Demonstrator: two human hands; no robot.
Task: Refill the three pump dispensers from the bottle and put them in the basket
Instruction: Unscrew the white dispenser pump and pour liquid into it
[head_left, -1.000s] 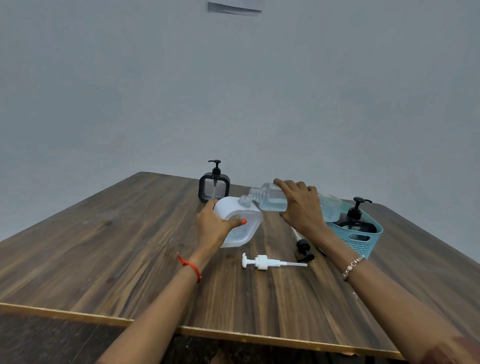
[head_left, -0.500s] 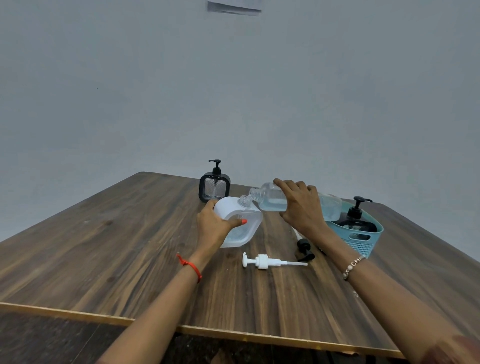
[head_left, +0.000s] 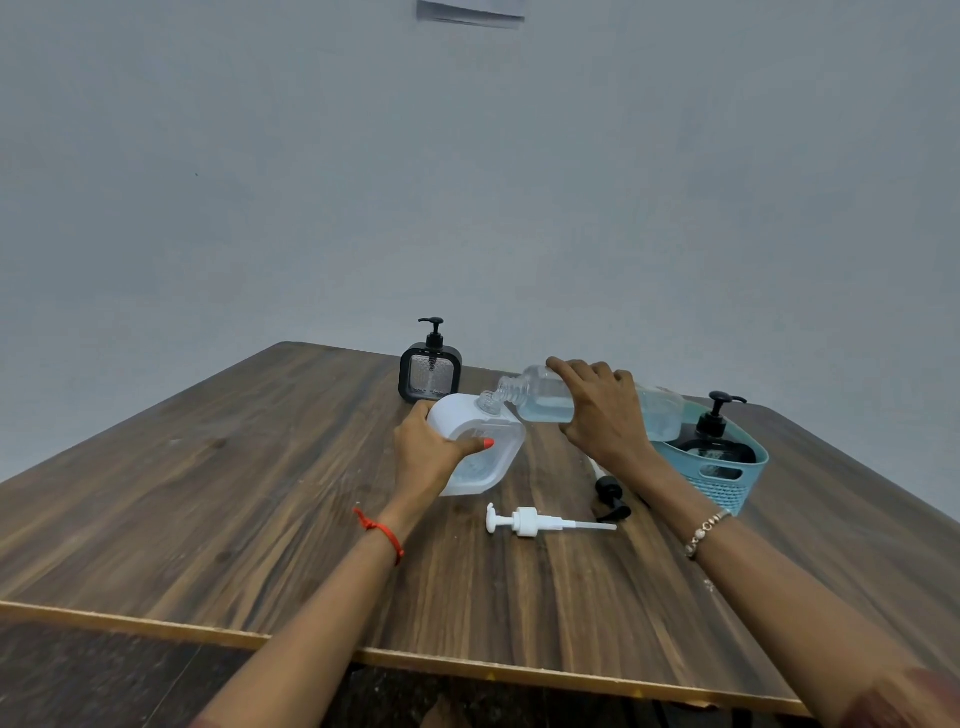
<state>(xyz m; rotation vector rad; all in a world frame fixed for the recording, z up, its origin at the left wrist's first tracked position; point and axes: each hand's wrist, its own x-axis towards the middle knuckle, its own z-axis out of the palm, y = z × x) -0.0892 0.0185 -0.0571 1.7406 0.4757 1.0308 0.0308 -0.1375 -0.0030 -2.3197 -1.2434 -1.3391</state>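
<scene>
My left hand (head_left: 428, 457) grips a white square dispenser (head_left: 496, 457), uncapped and tilted on the table. My right hand (head_left: 605, 415) holds a clear bottle (head_left: 540, 397) of pale blue liquid nearly level, its open neck touching the dispenser's mouth. The white pump head (head_left: 535, 522) lies on the table in front of the dispenser. A black-framed dispenser (head_left: 430, 371) with its pump on stands behind. A dark dispenser (head_left: 714, 441) with a black pump sits in the blue basket (head_left: 727, 483) at the right.
A black cap or pump head (head_left: 610, 499) lies on the table beside my right wrist. The wooden table's front edge (head_left: 467, 670) runs close to me. A grey wall rises behind the far edge.
</scene>
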